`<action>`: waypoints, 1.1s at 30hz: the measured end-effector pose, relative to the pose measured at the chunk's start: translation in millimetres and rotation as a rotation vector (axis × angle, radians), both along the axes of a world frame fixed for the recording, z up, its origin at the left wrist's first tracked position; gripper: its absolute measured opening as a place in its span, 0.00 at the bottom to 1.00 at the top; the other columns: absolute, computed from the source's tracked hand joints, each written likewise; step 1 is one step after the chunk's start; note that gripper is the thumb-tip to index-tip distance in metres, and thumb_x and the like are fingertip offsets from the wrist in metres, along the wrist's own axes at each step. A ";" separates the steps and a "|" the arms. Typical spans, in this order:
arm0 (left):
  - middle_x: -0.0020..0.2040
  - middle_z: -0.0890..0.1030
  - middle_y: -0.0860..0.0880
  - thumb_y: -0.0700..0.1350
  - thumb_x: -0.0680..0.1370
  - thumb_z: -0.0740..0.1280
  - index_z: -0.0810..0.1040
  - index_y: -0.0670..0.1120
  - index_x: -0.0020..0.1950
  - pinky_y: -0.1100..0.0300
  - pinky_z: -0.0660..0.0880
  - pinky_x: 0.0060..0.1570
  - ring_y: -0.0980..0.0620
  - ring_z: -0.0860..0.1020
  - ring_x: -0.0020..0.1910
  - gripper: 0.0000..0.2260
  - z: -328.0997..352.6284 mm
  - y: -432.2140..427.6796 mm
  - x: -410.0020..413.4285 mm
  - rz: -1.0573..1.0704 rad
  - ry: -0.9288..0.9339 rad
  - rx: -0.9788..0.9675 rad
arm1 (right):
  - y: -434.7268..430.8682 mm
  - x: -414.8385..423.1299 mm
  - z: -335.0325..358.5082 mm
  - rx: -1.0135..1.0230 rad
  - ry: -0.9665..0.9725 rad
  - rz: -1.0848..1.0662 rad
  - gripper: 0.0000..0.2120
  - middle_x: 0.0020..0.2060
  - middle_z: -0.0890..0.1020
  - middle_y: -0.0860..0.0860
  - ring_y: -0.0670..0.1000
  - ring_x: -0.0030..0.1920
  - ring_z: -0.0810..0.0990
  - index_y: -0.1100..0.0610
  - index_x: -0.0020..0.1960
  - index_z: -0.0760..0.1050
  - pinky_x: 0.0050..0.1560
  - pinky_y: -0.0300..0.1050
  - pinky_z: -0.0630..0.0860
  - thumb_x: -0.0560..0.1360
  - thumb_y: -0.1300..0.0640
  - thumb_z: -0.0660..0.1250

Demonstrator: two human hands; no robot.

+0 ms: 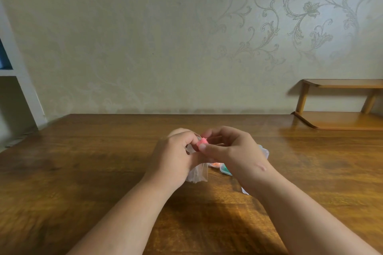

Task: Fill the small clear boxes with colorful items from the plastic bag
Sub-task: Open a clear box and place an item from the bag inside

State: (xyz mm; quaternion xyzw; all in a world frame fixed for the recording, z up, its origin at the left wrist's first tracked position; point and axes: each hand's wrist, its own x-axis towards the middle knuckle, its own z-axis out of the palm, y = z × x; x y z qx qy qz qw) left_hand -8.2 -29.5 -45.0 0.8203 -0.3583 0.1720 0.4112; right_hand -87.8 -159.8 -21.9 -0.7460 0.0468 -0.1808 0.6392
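Observation:
A clear plastic bag point(198, 174) hangs from my left hand point(174, 157), whose fingers grip its top edge above the wooden table point(83, 172). My right hand point(232, 149) meets the left at the bag's mouth and pinches a small pink item point(202, 142) between thumb and fingers. Under my right hand lie small clear boxes point(266, 152), mostly hidden. One box shows an orange item point(215, 164) inside, and another holds a green one point(226, 170).
A low wooden shelf point(342, 118) stands on the table's far right against the patterned wall. A white frame point(18, 80) rises at the far left. A small clear piece point(245, 190) lies beside my right forearm.

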 end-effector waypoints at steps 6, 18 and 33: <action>0.53 0.79 0.56 0.51 0.70 0.77 0.77 0.51 0.45 0.64 0.75 0.44 0.55 0.77 0.50 0.11 4.6 -0.6 -5.5 -0.004 0.017 0.038 | -0.6 1.6 -2.2 -0.030 -0.014 -0.140 0.04 0.38 0.85 0.53 0.52 0.39 0.85 0.55 0.46 0.80 0.42 0.50 0.83 0.73 0.59 0.74; 0.55 0.81 0.62 0.41 0.74 0.74 0.69 0.59 0.52 0.75 0.71 0.40 0.65 0.77 0.48 0.18 10.4 4.4 -4.7 -0.019 0.293 -0.187 | -15.3 6.9 -1.8 0.102 -0.038 -0.326 0.05 0.39 0.84 0.53 0.54 0.41 0.85 0.53 0.48 0.79 0.44 0.48 0.84 0.75 0.61 0.72; 0.56 0.78 0.61 0.36 0.73 0.75 0.80 0.56 0.43 0.72 0.76 0.42 0.57 0.79 0.52 0.14 8.1 5.0 -3.0 -0.056 0.229 -0.169 | -10.6 1.2 1.5 0.140 0.036 -0.231 0.06 0.40 0.84 0.54 0.49 0.34 0.83 0.55 0.49 0.81 0.39 0.43 0.84 0.76 0.65 0.69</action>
